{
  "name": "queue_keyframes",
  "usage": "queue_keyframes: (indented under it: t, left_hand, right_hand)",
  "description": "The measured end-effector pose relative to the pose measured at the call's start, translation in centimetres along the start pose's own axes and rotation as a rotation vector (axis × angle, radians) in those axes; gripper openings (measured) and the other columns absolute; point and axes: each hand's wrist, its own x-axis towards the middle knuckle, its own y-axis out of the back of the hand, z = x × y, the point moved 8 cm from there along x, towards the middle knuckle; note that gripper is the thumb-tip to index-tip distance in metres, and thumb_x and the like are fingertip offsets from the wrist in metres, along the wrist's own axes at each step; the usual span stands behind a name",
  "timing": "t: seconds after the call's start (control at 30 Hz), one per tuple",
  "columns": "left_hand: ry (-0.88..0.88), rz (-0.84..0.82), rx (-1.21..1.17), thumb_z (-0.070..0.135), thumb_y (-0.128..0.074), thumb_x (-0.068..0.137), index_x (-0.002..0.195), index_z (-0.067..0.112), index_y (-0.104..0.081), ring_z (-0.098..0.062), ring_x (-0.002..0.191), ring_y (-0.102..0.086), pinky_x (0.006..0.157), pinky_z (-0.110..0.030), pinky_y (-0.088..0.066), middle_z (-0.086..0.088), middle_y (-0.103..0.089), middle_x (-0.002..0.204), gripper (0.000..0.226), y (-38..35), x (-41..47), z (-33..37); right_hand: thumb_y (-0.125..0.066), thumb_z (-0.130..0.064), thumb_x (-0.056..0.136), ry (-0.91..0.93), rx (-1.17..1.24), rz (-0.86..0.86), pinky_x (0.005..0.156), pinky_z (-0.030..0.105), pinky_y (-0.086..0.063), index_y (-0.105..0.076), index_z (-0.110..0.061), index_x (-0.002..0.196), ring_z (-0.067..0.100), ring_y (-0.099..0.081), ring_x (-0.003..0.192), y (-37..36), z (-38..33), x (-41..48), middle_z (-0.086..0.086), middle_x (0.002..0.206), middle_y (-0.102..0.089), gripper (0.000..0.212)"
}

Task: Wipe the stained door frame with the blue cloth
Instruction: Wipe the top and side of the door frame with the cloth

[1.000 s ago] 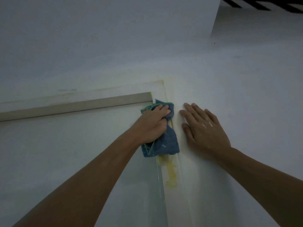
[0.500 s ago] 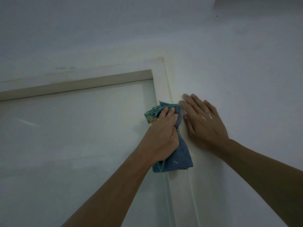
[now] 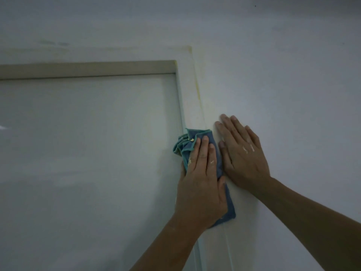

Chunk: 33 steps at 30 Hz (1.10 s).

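My left hand (image 3: pixel 201 182) presses a bunched blue cloth (image 3: pixel 185 143) with teal edging flat against the right upright of the white door frame (image 3: pixel 192 106). The cloth sticks out above my fingertips and below my wrist. A faint yellow stain runs along the frame's outer edge above the cloth, up to the top corner. My right hand (image 3: pixel 242 155) lies flat, fingers spread, on the wall just right of the frame, touching nothing else. Small pale smears mark the backs of both hands.
The closed white door (image 3: pixel 88 143) fills the left side under the frame's beige top bar (image 3: pixel 88 68). Plain white wall (image 3: pixel 293 85) spreads to the right and above. Faint smudges sit on the wall above the frame's left part.
My left hand has slid the cloth down the frame from near the top corner, covering the yellow patch seen earlier. My right hand stays flat on the wall beside it.
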Motion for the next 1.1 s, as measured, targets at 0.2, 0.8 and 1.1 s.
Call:
queue_keyframes:
  t: [0.2,0.8,1.1]
  left_hand:
    - [-0.004,0.039,-0.113,0.03,-0.036,0.089,0.148,0.0,-0.016,-0.025,0.147,-0.012,0.119,-0.043,-0.013,-0.012,-0.016,0.158,0.069,-0.5,-2.4,0.2]
    - [0.045,0.126,-0.042,0.011,-0.039,0.093,0.139,-0.012,-0.03,-0.031,0.144,-0.015,0.12,-0.036,-0.009,-0.024,-0.022,0.15,0.053,0.3,-5.9,2.4]
    - [0.122,0.118,-0.023,0.01,-0.041,0.093,0.142,-0.012,-0.026,-0.04,0.144,-0.015,0.12,-0.043,-0.013,-0.027,-0.021,0.153,0.056,1.5,1.8,-0.6]
  right_hand:
    - [-0.031,-0.028,0.103,0.014,0.011,-0.027,0.123,0.047,-0.02,-0.029,-0.014,0.154,0.02,-0.017,0.153,-0.2,0.0,-2.2,0.005,0.164,-0.025,0.053]
    - [-0.035,-0.027,0.104,0.084,0.023,-0.047,0.12,0.052,-0.027,-0.028,-0.011,0.154,0.024,-0.019,0.153,0.7,-0.8,-12.7,0.008,0.163,-0.026,0.053]
    - [-0.027,-0.027,0.106,0.037,0.01,-0.086,0.123,0.049,-0.02,-0.027,-0.013,0.155,0.022,-0.016,0.154,0.6,-0.7,-12.9,0.005,0.164,-0.024,0.051]
